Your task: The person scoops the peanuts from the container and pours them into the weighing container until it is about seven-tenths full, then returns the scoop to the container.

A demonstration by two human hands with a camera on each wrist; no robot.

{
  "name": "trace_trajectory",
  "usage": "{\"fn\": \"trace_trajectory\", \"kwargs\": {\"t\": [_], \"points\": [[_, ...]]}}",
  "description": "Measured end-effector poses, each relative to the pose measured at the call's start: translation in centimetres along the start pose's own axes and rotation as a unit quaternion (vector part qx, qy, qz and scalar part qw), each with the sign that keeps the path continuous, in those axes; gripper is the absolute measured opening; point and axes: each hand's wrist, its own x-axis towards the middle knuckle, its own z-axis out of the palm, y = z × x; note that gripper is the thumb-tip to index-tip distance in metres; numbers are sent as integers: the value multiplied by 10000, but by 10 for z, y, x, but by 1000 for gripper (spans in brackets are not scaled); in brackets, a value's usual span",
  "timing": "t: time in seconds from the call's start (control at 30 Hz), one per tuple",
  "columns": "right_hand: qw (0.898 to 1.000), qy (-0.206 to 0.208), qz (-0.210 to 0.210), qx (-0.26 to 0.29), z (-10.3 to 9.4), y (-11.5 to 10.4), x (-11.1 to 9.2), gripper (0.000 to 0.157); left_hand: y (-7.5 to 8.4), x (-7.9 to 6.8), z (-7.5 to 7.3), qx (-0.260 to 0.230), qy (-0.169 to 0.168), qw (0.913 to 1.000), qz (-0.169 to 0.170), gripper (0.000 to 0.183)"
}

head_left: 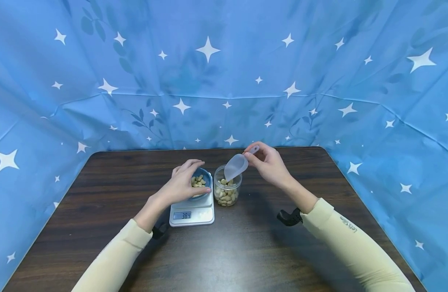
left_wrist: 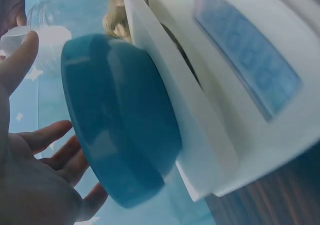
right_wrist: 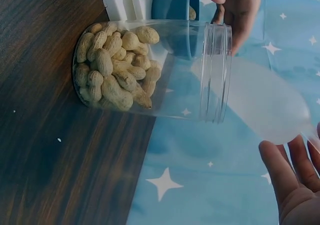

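Nearest on the dark tabletop [head_left: 216, 263], a white kitchen scale [head_left: 198, 213] is set with its display [head_left: 182, 215] facing the person, and 38.4 can be read there. On its plate a blue bowl [left_wrist: 122, 120] is placed, with peanuts [head_left: 198, 181] in their shells inside. The left hand [head_left: 181, 183] is held wide at the bowl, thumb and fingers spread across its rim (whether the bowl is touched cannot be told). Just right of the scale, a clear jar [right_wrist: 180, 100] is stood upright, its lower part filled with more peanuts. A translucent scoop [head_left: 236, 166] is held by the right hand [head_left: 269, 162], the handle pinched and the tip angled down into the jar's mouth. Farthest back, a blue cloth [head_left: 224, 73] printed with white stars is hung.

The scoop may be judged light and slightly bendy, best taken by its handle; the dry shells could be cracked by a hard squeeze. The smooth jar might slip and is best gripped around its wall.

In the right wrist view, the heaped peanuts are shown plainly through the jar's side; in the left wrist view, the bowl's outer wall is shown, but the display is blurred.
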Motion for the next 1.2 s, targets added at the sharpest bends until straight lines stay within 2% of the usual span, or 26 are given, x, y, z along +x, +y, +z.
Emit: {"fn": "trace_trajectory", "kwargs": {"t": [0.17,0.43,0.63,0.8,1.03,1.2], "points": [[9964,-138,-113,-824,4,-2,1,15,8,8,6,-28,-91,9999,97,90],[9813,-449,-540,-1791,13,-6,3,10,20,20,15,88,-251,9993,266,90],[9713,-626,-864,-2127,19,-9,7,9,22,24,18,54,-303,9991,286,90],[9603,-955,-1071,-2393,26,-13,11,7,22,26,19,-75,-427,9987,260,90],[9424,-1468,-1172,-2767,34,-14,13,3,25,29,19,-166,-561,9981,218,90],[9335,-1615,-1256,-2945,39,-8,13,4,25,30,20,-148,-576,9980,230,88]]}}
